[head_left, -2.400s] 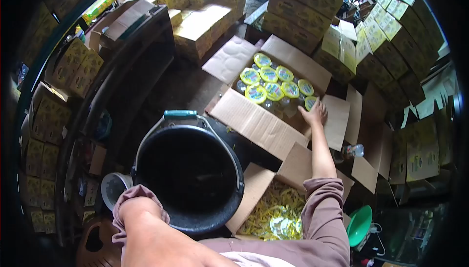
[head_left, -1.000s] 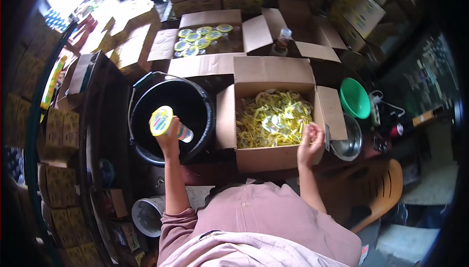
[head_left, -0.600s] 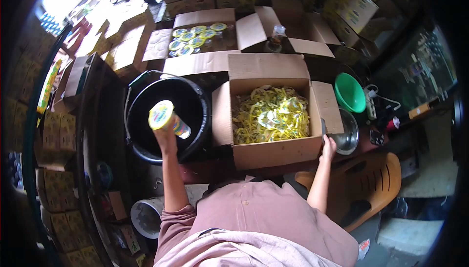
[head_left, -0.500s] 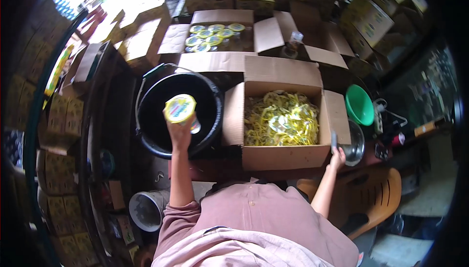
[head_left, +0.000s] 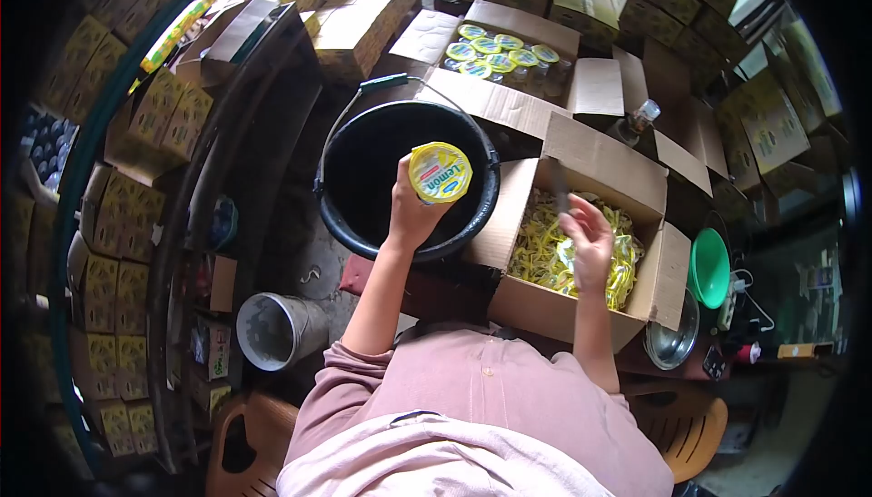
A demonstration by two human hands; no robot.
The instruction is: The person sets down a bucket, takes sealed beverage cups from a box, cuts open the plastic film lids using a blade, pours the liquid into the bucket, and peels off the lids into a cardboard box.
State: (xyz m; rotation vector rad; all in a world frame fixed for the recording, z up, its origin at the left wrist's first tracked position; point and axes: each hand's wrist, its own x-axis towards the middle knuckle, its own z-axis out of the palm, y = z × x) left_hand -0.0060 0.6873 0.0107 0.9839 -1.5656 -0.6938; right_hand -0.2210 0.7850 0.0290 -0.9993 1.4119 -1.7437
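Observation:
My left hand [head_left: 411,215] is closed around a plastic cup [head_left: 440,173] with a yellow "Lemon" lid, its top facing me. The cup is over a black bucket [head_left: 356,156] with a raised wire handle. My right hand [head_left: 590,241] grips a thin dark knife [head_left: 559,190], blurred by motion, its blade pointing up and away from me. That hand is above an open cardboard box [head_left: 549,308] holding a heap of yellow and clear plastic strips [head_left: 622,272]. Between the two hands lies a side flap of this box.
Behind, an open carton [head_left: 509,104] holds several yellow-lidded cups. A glass bottle [head_left: 639,122] stands beside it. To the right are a green bowl [head_left: 709,268] and a metal basin [head_left: 677,338]. A grey bucket [head_left: 272,332] stands at lower left; stacked cartons [head_left: 104,293] line the left.
My right hand has moved left with the knife, from the box's right side to above the strips. My left hand still holds the cup over the bucket. The camera view has turned.

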